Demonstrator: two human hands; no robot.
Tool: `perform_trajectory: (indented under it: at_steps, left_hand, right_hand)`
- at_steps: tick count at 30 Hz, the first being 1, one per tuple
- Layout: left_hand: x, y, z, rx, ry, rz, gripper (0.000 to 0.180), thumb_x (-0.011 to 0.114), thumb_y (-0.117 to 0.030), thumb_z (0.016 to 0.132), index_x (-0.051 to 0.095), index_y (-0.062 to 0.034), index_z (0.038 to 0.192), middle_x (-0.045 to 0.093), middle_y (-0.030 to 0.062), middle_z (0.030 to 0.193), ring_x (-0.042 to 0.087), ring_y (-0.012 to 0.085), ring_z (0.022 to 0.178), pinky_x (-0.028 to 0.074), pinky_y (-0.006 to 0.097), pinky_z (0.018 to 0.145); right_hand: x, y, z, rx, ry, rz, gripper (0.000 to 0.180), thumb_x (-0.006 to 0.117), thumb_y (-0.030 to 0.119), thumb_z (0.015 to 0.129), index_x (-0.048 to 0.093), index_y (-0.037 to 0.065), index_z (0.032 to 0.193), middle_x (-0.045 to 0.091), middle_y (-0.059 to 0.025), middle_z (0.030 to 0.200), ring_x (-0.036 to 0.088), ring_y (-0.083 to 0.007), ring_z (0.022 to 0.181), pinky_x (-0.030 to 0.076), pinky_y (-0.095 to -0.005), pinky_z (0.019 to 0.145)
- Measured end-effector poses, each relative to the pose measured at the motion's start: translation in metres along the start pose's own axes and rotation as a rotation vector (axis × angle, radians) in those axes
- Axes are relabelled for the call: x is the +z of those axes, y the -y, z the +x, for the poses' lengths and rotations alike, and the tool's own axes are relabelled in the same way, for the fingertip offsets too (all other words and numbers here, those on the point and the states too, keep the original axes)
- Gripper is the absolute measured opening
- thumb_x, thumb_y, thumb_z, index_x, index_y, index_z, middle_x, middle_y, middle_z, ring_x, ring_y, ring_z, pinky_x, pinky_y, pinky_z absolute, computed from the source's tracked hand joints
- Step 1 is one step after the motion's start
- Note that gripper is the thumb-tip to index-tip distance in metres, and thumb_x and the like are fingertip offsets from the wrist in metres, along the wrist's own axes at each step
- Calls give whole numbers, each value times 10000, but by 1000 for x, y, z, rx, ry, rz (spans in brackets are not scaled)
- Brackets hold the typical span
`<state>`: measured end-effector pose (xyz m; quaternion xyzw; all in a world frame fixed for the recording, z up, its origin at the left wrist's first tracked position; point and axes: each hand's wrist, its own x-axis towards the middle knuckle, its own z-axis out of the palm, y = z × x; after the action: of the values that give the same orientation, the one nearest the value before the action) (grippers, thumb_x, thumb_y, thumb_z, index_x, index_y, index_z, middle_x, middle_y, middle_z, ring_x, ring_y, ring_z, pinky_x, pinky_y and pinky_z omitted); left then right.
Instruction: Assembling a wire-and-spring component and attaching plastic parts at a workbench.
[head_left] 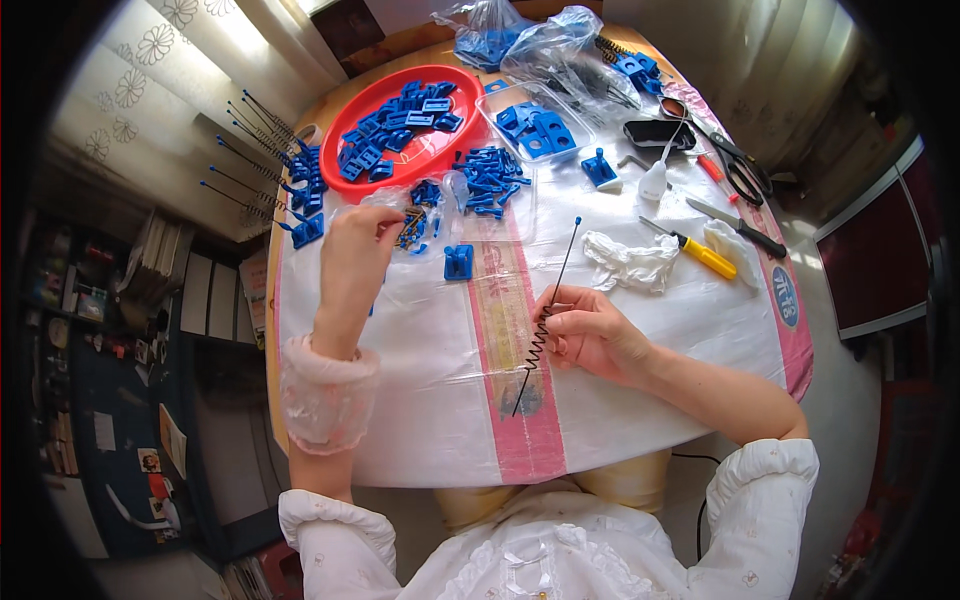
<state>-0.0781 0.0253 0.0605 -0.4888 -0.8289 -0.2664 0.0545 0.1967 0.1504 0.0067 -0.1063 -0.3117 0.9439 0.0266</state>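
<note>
My right hand (600,335) grips a black spring wire (535,350), coiled in its middle, with straight ends and a small blue tip at the top. The wire slants over the pink stripe of the table cover. On the left, my left hand (355,260) reaches forward with thumb and fingers pinched together; what they hold, if anything, is too small to make out. Its fingertips are beside a pile of small brass-coloured screws (411,232) and blue bits. A blue square bracket (458,263) sits on the cover between my hands.
Far left are a red tray (333,165) of blue clips and assembled spring pieces (305,180) with upright wires. Blue pins (490,180) and a clear tray (580,135) lie centre-back. Right: yellow screwdriver (708,257), knife (750,232), scissors (742,170), white glove (630,262), glue bottle (654,182).
</note>
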Motion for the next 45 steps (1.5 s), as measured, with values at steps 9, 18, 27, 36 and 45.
perform_trajectory:
  at_steps: [9, 18, 27, 36, 45]
  left_hand:
    - [35, 5, 18, -80, 113, 161, 142, 733, -107, 759, 757, -77, 896, 716, 131, 870, 689, 304, 826, 542, 391, 759]
    - [46, 18, 10, -110, 119, 117, 171, 719, -94, 748, 749, -49, 911, 722, 140, 888, 694, 306, 833, 544, 391, 776]
    - [33, 6, 2, -45, 1, -32, 154, 717, -74, 735, 704, -12, 875, 715, 130, 825, 696, 260, 763, 543, 353, 711]
    - [5, -26, -28, 26, -36, -285, 138, 698, 4, 771, 678, 0, 907, 718, 86, 850, 669, 132, 718, 519, 250, 682]
    - [-3, -29, -41, 94, 16, -313, 147, 684, 15, 830, 690, 6, 976, 672, 85, 838, 642, 165, 704, 494, 262, 650]
  right_hand:
    - [0, 0, -2, 13, 0, -18, 192, 666, 87, 854, 596, 18, 1020, 584, -30, 801, 535, -86, 671, 447, -272, 576]
    - [-1, 0, 0, 20, -7, -36, 196, 674, 96, 848, 605, 16, 1013, 587, -31, 815, 540, -89, 672, 456, -275, 570]
    - [-1, -1, 1, 24, 5, -23, 198, 680, 99, 845, 606, 18, 1009, 589, -32, 801, 537, -87, 665, 456, -272, 568]
    - [-1, -2, 1, 24, -6, -35, 198, 682, 101, 847, 605, 19, 1010, 595, -33, 793, 535, -85, 658, 455, -274, 561]
    - [-3, -3, 2, 21, 7, -18, 195, 680, 94, 844, 611, 14, 1008, 599, -46, 790, 535, -103, 650, 446, -270, 568]
